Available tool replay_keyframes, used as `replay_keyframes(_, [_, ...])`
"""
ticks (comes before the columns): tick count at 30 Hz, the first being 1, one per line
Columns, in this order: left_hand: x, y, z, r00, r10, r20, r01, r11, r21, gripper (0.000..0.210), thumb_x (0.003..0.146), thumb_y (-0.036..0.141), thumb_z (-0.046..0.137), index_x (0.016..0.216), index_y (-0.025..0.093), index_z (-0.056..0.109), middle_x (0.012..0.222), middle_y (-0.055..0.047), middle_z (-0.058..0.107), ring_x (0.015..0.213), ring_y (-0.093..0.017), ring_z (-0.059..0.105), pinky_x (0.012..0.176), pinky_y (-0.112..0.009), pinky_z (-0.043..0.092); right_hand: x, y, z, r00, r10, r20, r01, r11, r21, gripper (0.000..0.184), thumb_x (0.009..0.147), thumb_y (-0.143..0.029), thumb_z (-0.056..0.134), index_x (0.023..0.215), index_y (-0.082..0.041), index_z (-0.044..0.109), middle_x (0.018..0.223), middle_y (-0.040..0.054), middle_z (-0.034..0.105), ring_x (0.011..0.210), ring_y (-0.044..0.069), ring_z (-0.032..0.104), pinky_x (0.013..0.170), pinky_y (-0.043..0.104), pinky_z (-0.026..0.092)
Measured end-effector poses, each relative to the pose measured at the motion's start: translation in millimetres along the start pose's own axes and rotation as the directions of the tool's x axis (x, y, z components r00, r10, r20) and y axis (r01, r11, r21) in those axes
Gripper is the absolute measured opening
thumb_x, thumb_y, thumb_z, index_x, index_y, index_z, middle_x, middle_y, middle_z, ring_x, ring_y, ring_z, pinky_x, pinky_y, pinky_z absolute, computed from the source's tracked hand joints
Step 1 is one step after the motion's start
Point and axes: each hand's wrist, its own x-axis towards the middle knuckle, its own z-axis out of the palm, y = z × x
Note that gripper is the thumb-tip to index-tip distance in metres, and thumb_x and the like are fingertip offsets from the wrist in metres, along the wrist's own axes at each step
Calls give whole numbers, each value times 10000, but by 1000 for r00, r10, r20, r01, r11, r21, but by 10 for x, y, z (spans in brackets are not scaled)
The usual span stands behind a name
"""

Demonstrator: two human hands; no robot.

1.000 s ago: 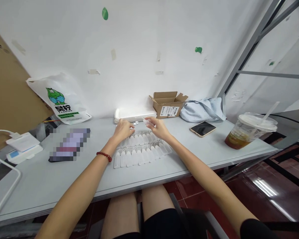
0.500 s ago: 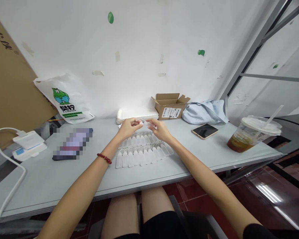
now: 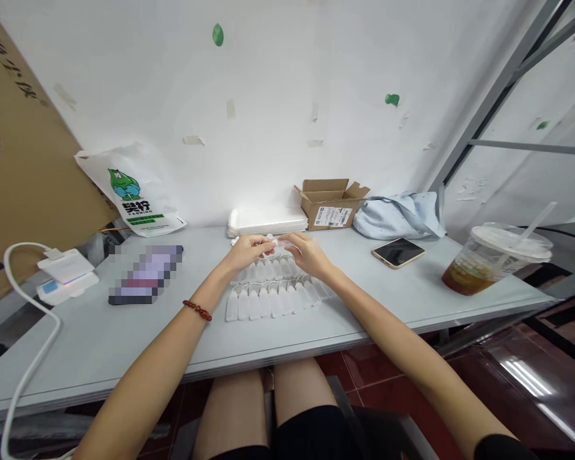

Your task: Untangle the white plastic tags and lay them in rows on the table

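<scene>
Over the middle of the table, my left hand and my right hand are close together with fingers pinched. Between them is a small translucent white tag, partly hidden by the fingers. My right fingers grip its side, and my left thumb and forefinger pinch what looks like its thin white cord. Below the hands lie two rows of similar tags: the near row spreads in a slight fan with cord loops at the top, and the far row is partly covered by my right hand.
Behind the hands are a stack of white trays, an open cardboard box and a pale blue cloth bag. To the right are a phone and a drink cup. A blurred phone, white charger and plastic bag occupy the left.
My hands stay together over the rows, with small finger movements. The cord loop that arched between them has dropped lower, and the view has shifted slightly.
</scene>
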Motion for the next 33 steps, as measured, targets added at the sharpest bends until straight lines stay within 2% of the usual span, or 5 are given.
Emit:
replay_keyframes(5, [-14,52,-34,993,-111,50,116,987,-115,313,658,462,690,642,150,666,696,-45,639,661,-139,550,631,-283,418,3,-43,-4,997,-80,19,81,994,-78,287,893,-86,432,1096,-200,601,1011,97,672,930,205,615,798,331,490])
replay_keyframes(10, [-32,110,-37,977,-198,75,208,965,-158,314,656,450,673,599,143,647,613,-48,601,601,-143,533,553,-280,402,-2,-80,22,998,-57,26,59,994,-93,250,883,-80,454,1075,-177,582,972,109,676,916,214,608,762,331,485])
replay_keyframes(20, [-28,46,-42,999,31,41,-31,999,-19,376,631,500,726,774,153,707,779,-54,667,733,-164,565,602,-274,464,36,-123,1,985,169,20,-170,978,124,181,872,-159,500,1006,-173,620,872,68,702,775,177,643,698,268,460])
replay_keyframes(28, [-20,8,65,999,3,-41,-1,998,66,541,719,661,583,636,131,656,639,-77,656,554,-147,567,541,-294,486,31,-140,-4,982,191,11,-190,965,179,207,872,-192,461,998,-174,625,885,76,698,778,181,629,720,295,470])
replay_keyframes(33, [-37,26,95,999,42,6,-42,999,18,484,729,606,610,692,126,657,672,-62,650,565,-145,579,560,-297,499,31,-157,13,974,227,1,-221,946,239,191,871,-189,424,957,-177,595,885,73,690,778,170,619,705,282,455])
